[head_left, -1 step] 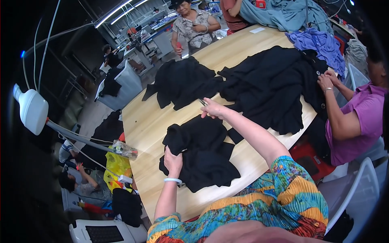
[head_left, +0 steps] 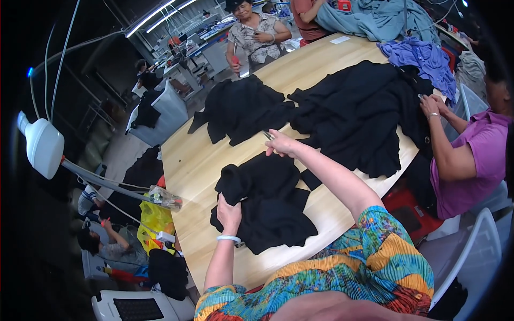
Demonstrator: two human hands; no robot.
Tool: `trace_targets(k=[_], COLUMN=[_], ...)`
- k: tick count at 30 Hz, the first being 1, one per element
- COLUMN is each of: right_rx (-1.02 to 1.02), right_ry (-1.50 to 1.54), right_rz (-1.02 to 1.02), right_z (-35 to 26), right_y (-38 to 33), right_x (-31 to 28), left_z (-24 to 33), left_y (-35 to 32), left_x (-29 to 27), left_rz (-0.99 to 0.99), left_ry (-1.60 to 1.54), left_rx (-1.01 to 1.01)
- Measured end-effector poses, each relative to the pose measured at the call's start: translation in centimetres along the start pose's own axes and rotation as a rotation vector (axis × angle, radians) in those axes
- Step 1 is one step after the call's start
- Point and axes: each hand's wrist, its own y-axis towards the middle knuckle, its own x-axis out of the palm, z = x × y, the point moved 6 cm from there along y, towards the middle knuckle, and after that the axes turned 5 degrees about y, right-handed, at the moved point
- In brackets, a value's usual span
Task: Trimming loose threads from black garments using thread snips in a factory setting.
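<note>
My left hand (head_left: 229, 214) is closed on the left edge of a black knit garment (head_left: 273, 224), which lies bunched on the pale wooden table (head_left: 195, 160) in front of me. A light bangle circles that wrist. My right arm reaches forward past the garment. In the closed fingers of my right hand (head_left: 281, 144) is a small pointed metal tool (head_left: 268, 136), mostly hidden by the hand. Its tip is beside a second black garment (head_left: 243, 107) farther back, and I cannot tell whether it touches.
More black garments (head_left: 353, 117) spread over the table's right side, where a person in purple (head_left: 471, 144) handles one. Purple cloth (head_left: 420, 61) and grey-green cloth (head_left: 369, 21) lie at the far right. Another person (head_left: 259, 35) stands beyond the table. A lamp (head_left: 45, 147) hangs at left.
The hands of the person in purple have shifted slightly at the garment's edge. My own hands and the garment under them look unmoved.
</note>
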Motion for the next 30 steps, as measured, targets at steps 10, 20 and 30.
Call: trace_targets(k=[10,20,30], right_rx=[0.011,0.012,0.018], right_ry=[-0.017,0.001,-0.023], right_rz=[-0.013,-0.025,-0.026], right_z=[-0.1,1.3,0.3], right_y=[-0.7,-1.3,-1.3], right_x=[0.7,0.9,1.3], left_z=[-0.2,-0.5,-0.6], left_y=[-0.3,-0.3,-0.4], left_x=[0.2,0.3,0.1], left_rz=[-0.001,0.057,0.058], left_ry=[-0.018,-0.004,0.008], left_rx=[-0.007,0.024,0.006])
